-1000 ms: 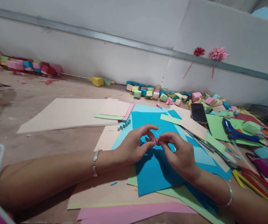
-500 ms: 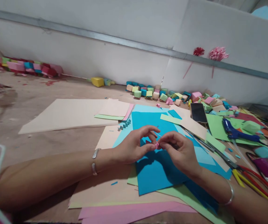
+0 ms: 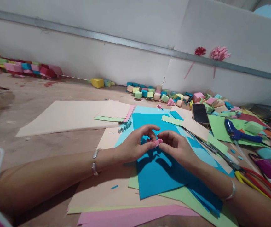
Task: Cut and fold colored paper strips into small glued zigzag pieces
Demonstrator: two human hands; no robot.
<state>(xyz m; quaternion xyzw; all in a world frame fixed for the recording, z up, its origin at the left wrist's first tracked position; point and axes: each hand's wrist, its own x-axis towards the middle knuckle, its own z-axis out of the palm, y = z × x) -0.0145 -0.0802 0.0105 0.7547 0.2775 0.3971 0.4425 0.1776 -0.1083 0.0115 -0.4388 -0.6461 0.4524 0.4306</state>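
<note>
A small folded piece of pink paper (image 3: pixel 158 142) is between my hands, above the blue sheet (image 3: pixel 151 184). My left hand (image 3: pixel 139 142) pinches its left end between thumb and finger. At the right end, the thumb and forefinger of my right hand (image 3: pixel 179 148) close around the piece. Its exact folds are partly covered by my fingertips. Both hands cast shadows on the blue sheet. Just left of my left hand's fingers lies a zigzag-folded teal paper strip (image 3: pixel 125 126).
Scissors (image 3: pixel 234 165) with red and yellow handles and a blue glue gun (image 3: pixel 239 134) lie at right, near a phone (image 3: pixel 200 114). Small paper boxes (image 3: pixel 151 94) line the wall. Cream sheets (image 3: pixel 62 116) lie at left, pink paper (image 3: pixel 126 216) in front.
My right hand's fingers have shifted slightly up and left, and the pink piece is raised a little and turned. The view has moved slightly.
</note>
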